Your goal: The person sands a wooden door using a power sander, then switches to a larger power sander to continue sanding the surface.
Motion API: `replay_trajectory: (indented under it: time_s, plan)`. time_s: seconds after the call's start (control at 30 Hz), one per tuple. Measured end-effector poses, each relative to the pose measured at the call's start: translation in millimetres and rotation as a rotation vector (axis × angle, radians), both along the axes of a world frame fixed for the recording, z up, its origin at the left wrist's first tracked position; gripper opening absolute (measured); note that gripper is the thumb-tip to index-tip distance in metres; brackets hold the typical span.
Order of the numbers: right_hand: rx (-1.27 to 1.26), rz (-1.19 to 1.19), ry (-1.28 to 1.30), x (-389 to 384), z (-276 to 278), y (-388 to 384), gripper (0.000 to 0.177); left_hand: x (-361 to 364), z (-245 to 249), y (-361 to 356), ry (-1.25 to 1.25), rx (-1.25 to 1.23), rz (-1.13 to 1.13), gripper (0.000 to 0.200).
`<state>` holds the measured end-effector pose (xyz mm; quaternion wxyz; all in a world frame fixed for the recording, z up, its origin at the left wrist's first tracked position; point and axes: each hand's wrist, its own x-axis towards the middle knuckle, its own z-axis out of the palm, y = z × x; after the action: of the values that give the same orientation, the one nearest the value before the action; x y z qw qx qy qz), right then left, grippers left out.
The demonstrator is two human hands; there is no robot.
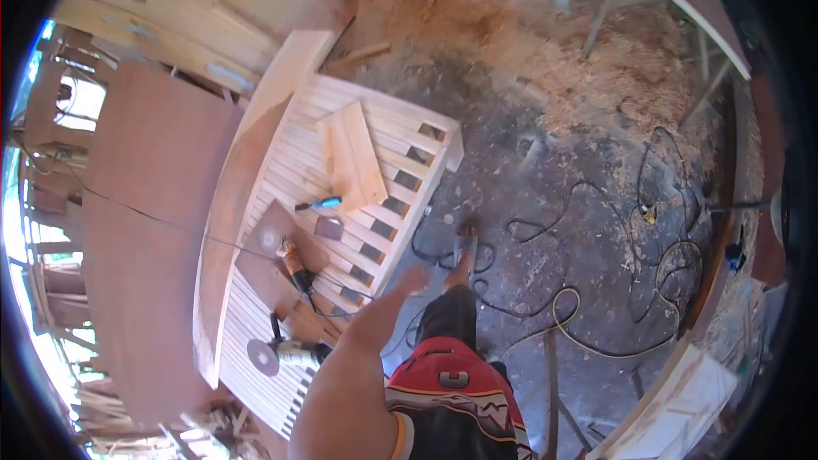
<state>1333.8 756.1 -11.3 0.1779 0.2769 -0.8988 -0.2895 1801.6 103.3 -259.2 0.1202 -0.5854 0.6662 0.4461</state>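
Note:
My left hand point(415, 279) hangs low beside the edge of a slatted wooden bench point(400, 140), apart from the tools on it; its fingers are smeared by motion. My right hand is out of view. On the slats lie an orange-and-black angle grinder point(296, 271) on a brown board, a second grinder point(294, 353) with a round disc, and a blue-handled tool point(319, 204). A small dark square piece point(329, 228) lies near them. A pale wooden board point(352, 156) rests across the slats.
A dark cord point(567, 204) and a pale cable point(562, 315) loop over the floor to the right. Wood shavings point(588, 77) cover the far floor. A large brown panel point(153, 238) stands left of the bench, and a white-topped piece point(682, 409) is at lower right.

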Motion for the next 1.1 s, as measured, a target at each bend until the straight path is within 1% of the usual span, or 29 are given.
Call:
replay_trajectory:
  time_s: [0.03, 0.07, 0.1, 0.13, 0.2, 0.23, 0.33, 0.37, 0.47, 0.5, 0.57, 0.6, 0.63, 0.67, 0.7, 0.73, 0.77, 0.8, 0.83, 0.87, 0.9, 0.93, 0.97, 1.0, 1.03, 1.1]
  plan:
    - [-0.084, -0.128, -0.200, -16.7, 12.4, -21.5, 0.116, 5.6, 4.6, -11.5, -0.031, 0.001, 0.088, 0.025]
    - [-0.172, -0.266, -0.400, -31.7, 17.5, -45.4, 0.114, 4.7, 34.9, -42.1, -0.038, 0.010, 0.231, 0.022]
    - [-0.226, -0.361, -0.442, -49.4, 18.7, -77.0, 0.111, 19.9, 26.1, -48.6, 0.072, -0.081, 0.231, 0.022]
    - [-0.206, -0.419, -0.496, -72.5, 15.7, -96.4, 0.105, 34.0, 14.2, -49.1, 0.183, -0.178, 0.232, 0.022]
    - [0.042, -0.430, -0.617, -133.9, 8.1, -98.0, 0.095, 44.5, 39.0, -57.2, 0.189, 0.116, 0.363, 0.019]
    - [0.224, -0.382, -0.639, -167.1, 1.5, -95.4, 0.092, 49.5, 51.7, -55.9, 0.198, 0.249, 0.438, 0.018]
    - [0.186, -0.548, -0.645, -166.6, 20.7, -168.0, 0.088, 59.9, 64.8, -17.8, 0.152, 0.277, 0.534, 0.019]
    - [0.190, -0.568, -0.639, -167.6, 24.6, -182.3, 0.087, 67.1, 44.0, 7.6, 0.135, 0.239, 0.455, 0.023]
    - [0.176, -0.617, -0.630, -167.3, 30.6, -198.7, 0.086, 53.5, 57.8, 50.7, 0.084, 0.169, 0.361, 0.027]
    - [0.153, -0.640, -0.621, -164.1, 32.8, -196.3, 0.086, 41.9, 68.1, 55.5, 0.129, 0.197, 0.413, 0.028]
    - [0.086, -0.635, -0.597, -155.7, 36.5, -179.4, 0.087, 10.2, 102.0, 48.9, 0.232, 0.046, 0.355, 0.029]
    - [-0.030, -0.485, -0.498, -148.6, 33.1, -163.1, 0.089, -4.6, 131.2, 41.1, 0.286, -0.031, 0.312, 0.031]
    - [-0.164, -0.319, -0.455, -142.4, 35.3, -153.9, 0.084, -21.3, 165.6, 32.1, 0.343, -0.132, 0.281, 0.028]
    - [-0.237, -0.386, -0.532, -113.7, 72.3, -190.5, 0.077, -37.0, 209.5, 24.0, 0.402, -0.230, 0.251, 0.024]
    - [-0.293, -0.401, -0.531, -102.2, 88.6, -202.5, 0.072, -49.6, 268.7, 18.5, 0.481, -0.274, 0.264, 0.025]
    - [-0.421, -0.318, -0.557, -104.5, 90.7, -194.2, 0.068, -57.1, 323.3, 19.6, 0.558, -0.305, 0.283, 0.025]
    - [-0.508, -0.152, -0.586, -113.9, 90.8, -181.2, 0.067, -51.5, 355.6, 24.2, 0.638, -0.354, 0.273, 0.019]
    - [-0.605, -0.136, -0.641, -97.4, 128.4, -202.2, 0.056, -42.9, 395.2, 29.7, 0.693, -0.405, 0.256, 0.018]
    - [-0.722, -0.028, -0.756, -87.3, 164.9, -211.5, 0.044, -34.8, 440.6, 39.9, 0.738, -0.475, 0.215, 0.018]
    - [-0.945, 0.179, -0.858, -91.4, 184.2, -205.6, 0.031, -26.4, 487.7, 51.4, 0.775, -0.557, 0.164, 0.018]
    - [-1.018, 0.296, -0.870, -93.1, 221.1, -202.1, 0.027, -18.3, 532.4, 66.2, 0.795, -0.628, 0.106, 0.018]
    - [-1.034, 0.370, -0.826, -57.5, 297.1, -221.1, 0.028, -11.7, 573.3, 82.5, 0.804, -0.701, 0.031, 0.018]
    - [-1.110, 0.560, -0.855, -40.6, 352.3, -220.3, 0.030, -4.3, 610.8, 101.4, 0.795, -0.774, -0.054, 0.018]
    - [-1.282, 0.763, -0.827, -30.8, 394.7, -211.7, 0.030, 6.0, 643.5, 120.5, 0.766, -0.839, -0.145, 0.018]
    - [-1.367, 0.914, -0.758, -18.9, 427.3, -198.9, 0.030, 11.9, 662.0, 138.9, 0.751, -0.891, -0.223, 0.018]
    - [-1.429, 1.109, -0.583, 9.1, 468.6, -171.9, 0.029, 27.9, 700.9, 170.9, 0.653, -0.968, -0.399, 0.017]
